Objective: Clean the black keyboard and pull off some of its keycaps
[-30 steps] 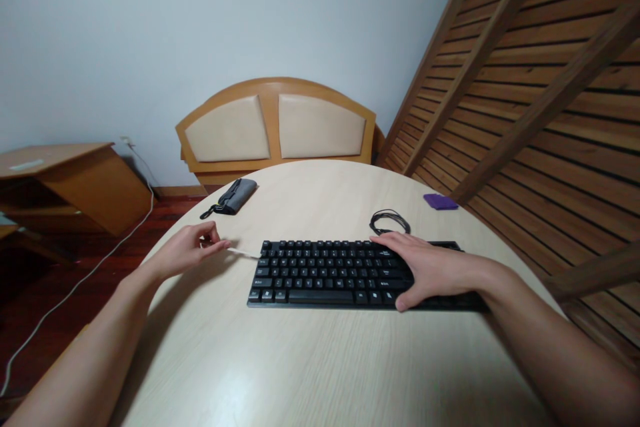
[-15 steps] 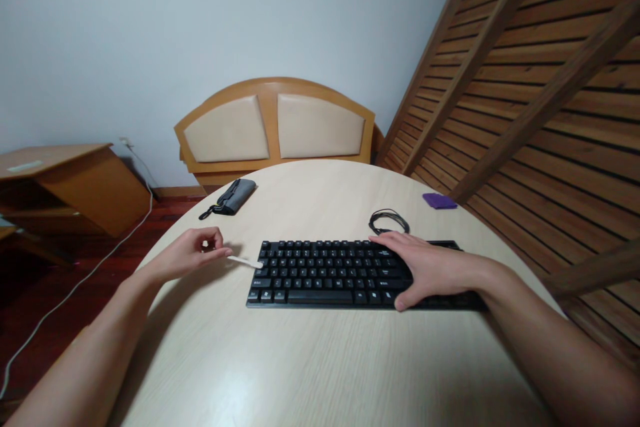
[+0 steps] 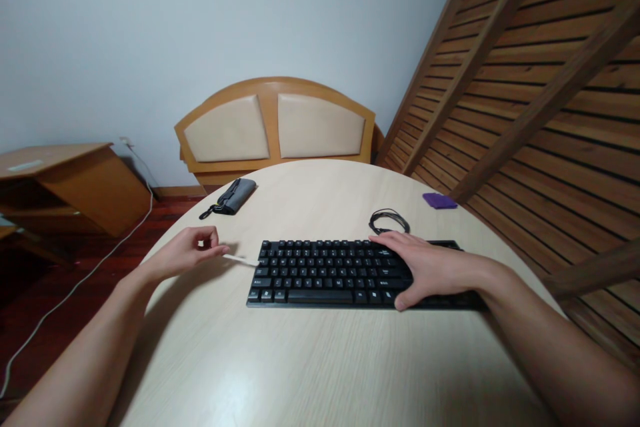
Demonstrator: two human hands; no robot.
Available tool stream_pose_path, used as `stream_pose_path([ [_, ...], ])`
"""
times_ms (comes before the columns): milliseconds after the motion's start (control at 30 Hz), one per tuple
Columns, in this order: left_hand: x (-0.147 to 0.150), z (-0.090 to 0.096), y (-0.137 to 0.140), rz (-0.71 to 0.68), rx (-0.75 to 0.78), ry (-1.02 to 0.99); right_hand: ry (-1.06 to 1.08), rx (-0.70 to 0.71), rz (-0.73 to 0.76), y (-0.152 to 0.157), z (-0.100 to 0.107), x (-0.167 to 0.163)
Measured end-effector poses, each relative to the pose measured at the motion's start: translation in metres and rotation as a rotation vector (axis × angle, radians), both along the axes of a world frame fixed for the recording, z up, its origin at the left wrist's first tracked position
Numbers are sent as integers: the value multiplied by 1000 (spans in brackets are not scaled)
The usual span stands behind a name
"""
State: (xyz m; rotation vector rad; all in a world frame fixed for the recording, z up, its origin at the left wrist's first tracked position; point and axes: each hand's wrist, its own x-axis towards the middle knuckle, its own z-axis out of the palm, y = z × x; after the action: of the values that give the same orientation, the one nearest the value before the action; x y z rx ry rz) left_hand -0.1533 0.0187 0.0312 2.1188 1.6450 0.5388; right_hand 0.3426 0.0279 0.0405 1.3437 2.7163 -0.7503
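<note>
My left hand (image 3: 195,250) pinches a thin white stick (image 3: 240,259) between thumb and fingers. The stick's far end reaches the left edge of a black keyboard (image 3: 320,273), beside its leftmost keys; whether it touches them I cannot tell. Across the right part of the keyboard lies my right hand (image 3: 430,270), its thumb at the front edge and a finger at the back edge, steadying it on the table. The number keys under that hand are mostly hidden. Just behind the keyboard rests a coiled black cable (image 3: 390,215).
The round pale table (image 3: 320,360) carries a grey-and-black pouch (image 3: 239,196) at back left and a folded purple cloth (image 3: 440,201) at back right. Beyond stands a padded wooden headboard (image 3: 273,87). Wooden slats (image 3: 500,113) lean on the right; a low cabinet (image 3: 95,193) is left.
My left hand has shifted slightly left, drawing the white stick's tip from the keys to the keyboard's left edge. My right hand and the keyboard have stayed in place.
</note>
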Motion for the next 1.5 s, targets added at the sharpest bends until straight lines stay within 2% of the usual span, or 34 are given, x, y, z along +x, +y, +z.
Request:
stream_pose_path([
  [267,-7,-3,2,19,-38,-1,-3,2,-4,0,1,-1],
  [600,-18,-3,5,69,-7,12,14,9,8,2,-3,2],
  [1500,5,-1,0,-25,-5,17,14,14,11,0,1,-2],
])
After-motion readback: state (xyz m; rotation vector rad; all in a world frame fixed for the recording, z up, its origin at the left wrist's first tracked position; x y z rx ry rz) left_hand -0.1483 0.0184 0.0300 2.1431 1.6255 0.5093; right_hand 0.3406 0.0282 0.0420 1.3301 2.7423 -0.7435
